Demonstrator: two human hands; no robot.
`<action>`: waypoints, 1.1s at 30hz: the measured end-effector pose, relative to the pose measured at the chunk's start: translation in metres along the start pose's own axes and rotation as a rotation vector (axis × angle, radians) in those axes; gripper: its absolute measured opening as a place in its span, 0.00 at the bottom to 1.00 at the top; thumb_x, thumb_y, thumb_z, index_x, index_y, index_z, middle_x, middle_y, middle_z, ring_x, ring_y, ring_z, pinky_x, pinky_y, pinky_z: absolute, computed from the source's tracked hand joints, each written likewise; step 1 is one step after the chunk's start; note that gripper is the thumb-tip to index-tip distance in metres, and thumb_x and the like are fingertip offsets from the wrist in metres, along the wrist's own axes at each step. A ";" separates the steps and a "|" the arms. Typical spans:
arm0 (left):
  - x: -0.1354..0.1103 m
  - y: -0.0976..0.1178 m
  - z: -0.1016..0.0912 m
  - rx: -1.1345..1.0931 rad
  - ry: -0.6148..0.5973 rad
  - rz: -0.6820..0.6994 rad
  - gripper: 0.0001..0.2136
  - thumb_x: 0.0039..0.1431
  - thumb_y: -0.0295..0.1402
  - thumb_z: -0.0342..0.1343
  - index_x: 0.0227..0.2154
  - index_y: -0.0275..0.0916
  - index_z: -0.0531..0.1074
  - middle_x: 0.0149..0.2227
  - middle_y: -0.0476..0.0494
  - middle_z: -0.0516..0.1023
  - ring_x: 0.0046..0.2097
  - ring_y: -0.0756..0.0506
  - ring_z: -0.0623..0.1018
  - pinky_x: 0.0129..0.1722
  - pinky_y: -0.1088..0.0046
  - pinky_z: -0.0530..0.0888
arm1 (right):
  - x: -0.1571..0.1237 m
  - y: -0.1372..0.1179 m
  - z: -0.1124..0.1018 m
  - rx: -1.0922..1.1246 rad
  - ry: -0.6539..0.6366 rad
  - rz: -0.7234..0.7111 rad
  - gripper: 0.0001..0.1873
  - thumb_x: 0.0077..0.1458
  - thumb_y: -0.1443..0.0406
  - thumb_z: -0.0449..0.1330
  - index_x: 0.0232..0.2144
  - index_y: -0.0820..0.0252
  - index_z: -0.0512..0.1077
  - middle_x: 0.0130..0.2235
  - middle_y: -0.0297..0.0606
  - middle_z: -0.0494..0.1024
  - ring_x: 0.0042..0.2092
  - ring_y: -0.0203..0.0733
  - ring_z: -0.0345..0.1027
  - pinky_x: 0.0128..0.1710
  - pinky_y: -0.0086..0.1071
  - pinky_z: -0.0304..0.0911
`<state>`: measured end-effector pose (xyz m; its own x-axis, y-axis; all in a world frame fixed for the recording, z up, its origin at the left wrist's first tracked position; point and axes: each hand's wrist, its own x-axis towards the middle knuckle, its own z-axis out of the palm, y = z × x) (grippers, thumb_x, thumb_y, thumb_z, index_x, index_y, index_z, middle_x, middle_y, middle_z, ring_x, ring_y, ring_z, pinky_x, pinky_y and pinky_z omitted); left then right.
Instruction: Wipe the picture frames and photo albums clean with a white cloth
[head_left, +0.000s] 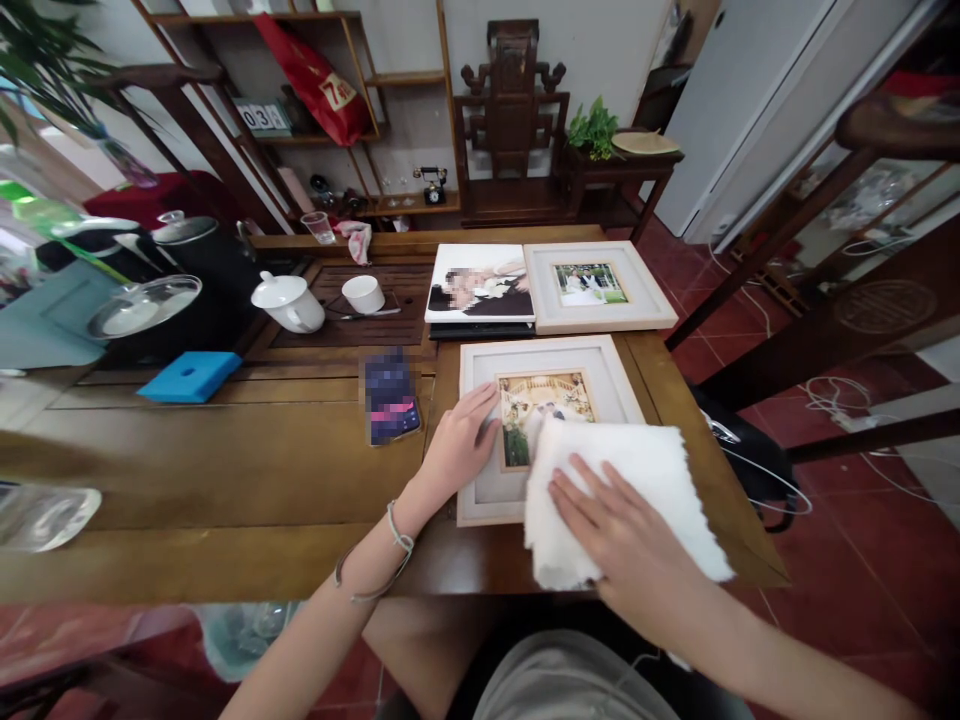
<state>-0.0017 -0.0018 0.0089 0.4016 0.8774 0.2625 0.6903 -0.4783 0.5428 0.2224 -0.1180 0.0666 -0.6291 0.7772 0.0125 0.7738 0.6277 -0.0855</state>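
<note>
A picture frame with a pale wooden border and a small photo of people before a golden building lies flat at the table's near right. My left hand rests across its left border, fingers stretched out and thumb apart, touching the frame's face. A white cloth with ragged edges drapes over the frame's lower right part and hides it. On top of the cloth is my right hand, pressing it down with fingers extended; part of the photo is covered.
Behind stand a similar frame and a photo panel, side by side. A phone lies to the left. Further left are a blue block, a white lidded cup, a small bowl and a dark pot.
</note>
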 end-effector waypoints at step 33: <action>0.000 0.003 -0.005 -0.090 -0.040 0.087 0.10 0.65 0.30 0.53 0.44 0.41 0.78 0.43 0.40 0.81 0.47 0.40 0.80 0.47 0.64 0.77 | 0.168 0.089 -0.001 0.094 0.000 -0.211 0.43 0.40 0.80 0.50 0.62 0.71 0.62 0.66 0.45 0.61 0.71 0.50 0.33 0.69 0.49 0.37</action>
<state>-0.0025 -0.0030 0.0148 0.4822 0.8298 0.2808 0.5961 -0.5457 0.5889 0.1862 0.0683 0.0622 -0.7761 0.6294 0.0404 0.6148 0.7693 -0.1737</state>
